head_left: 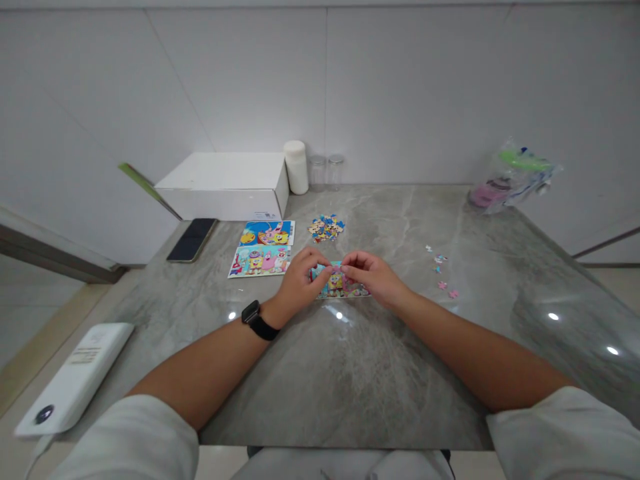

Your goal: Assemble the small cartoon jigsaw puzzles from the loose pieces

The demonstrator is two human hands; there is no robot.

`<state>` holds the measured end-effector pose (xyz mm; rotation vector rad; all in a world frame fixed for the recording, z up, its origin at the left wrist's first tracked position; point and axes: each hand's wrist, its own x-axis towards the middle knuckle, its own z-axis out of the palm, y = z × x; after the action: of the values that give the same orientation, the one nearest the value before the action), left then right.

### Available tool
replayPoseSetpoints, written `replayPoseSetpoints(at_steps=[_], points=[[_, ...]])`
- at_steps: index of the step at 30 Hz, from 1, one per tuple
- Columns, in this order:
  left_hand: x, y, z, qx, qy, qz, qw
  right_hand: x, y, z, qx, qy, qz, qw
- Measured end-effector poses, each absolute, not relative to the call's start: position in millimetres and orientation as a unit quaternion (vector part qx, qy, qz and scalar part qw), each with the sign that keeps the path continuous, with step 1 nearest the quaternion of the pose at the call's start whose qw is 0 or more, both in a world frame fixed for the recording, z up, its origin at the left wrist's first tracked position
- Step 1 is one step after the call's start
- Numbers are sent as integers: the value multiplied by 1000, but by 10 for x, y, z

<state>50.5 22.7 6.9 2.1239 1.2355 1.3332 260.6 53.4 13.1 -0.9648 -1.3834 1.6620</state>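
Our little puzzle (341, 285) lies flat on the gray table (350, 373), right in front of us, and both our hands rest on its top edge: the left hand (300, 279) and the right hand (374, 275) have their fingers curled in close, pinching at what looks like one small piece between them, though it is too tiny for us to be sure. We think the piece could slip and knock the others loose if we push too hard, since the table looks shiny. Farther out lie two finished pictures (263, 248), a pile of pieces (326, 227), some stray pink bits (447, 288), a phone (191, 239) and a white box (227, 185).
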Motion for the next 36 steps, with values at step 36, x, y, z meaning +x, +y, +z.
replayPoseSetpoints(at_steps=[36], points=[[496,238,35,766,459,408,192,2807,793,12,-368,-673,516,381]])
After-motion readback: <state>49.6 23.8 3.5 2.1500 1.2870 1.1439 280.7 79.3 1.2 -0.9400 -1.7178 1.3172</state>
